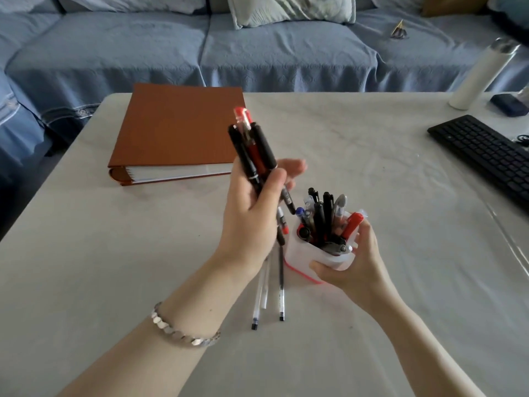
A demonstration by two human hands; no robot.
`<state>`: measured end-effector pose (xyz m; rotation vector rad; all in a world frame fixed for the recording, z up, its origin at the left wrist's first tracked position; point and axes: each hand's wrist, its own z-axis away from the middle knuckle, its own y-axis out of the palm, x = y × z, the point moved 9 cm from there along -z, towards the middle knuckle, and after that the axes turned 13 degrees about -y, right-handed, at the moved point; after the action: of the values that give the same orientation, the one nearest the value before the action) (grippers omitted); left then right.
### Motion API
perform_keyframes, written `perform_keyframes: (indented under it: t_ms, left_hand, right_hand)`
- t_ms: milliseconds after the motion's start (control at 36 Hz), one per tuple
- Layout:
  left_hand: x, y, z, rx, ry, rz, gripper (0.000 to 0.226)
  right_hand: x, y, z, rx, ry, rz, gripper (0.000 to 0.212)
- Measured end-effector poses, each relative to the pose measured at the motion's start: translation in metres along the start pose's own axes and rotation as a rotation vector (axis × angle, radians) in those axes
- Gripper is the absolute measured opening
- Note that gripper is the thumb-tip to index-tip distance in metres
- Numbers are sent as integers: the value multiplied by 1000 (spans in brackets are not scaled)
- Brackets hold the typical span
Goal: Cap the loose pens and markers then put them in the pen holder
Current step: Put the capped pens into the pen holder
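The left grip holds a bundle of capped pens, black and red, with the thumb pressing them against the fingers. The bundle is raised above the counter, caps pointing up and away. The right grip curls round the white pen holder, just right of the bundle and crowded with pens and markers. A few thin loose pens lie on the counter beside the holder, below the left wrist. A brown binder lies further back, and a black keyboard sits far right.
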<state>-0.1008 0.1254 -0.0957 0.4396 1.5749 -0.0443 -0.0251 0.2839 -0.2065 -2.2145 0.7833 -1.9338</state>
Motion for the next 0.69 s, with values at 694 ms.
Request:
perform_keyframes:
  t_ms: [694]
  left_hand:
    - [34, 18, 3, -120, 2, -79, 39]
  right_hand:
    - [-5, 0, 2, -20, 32, -28, 80]
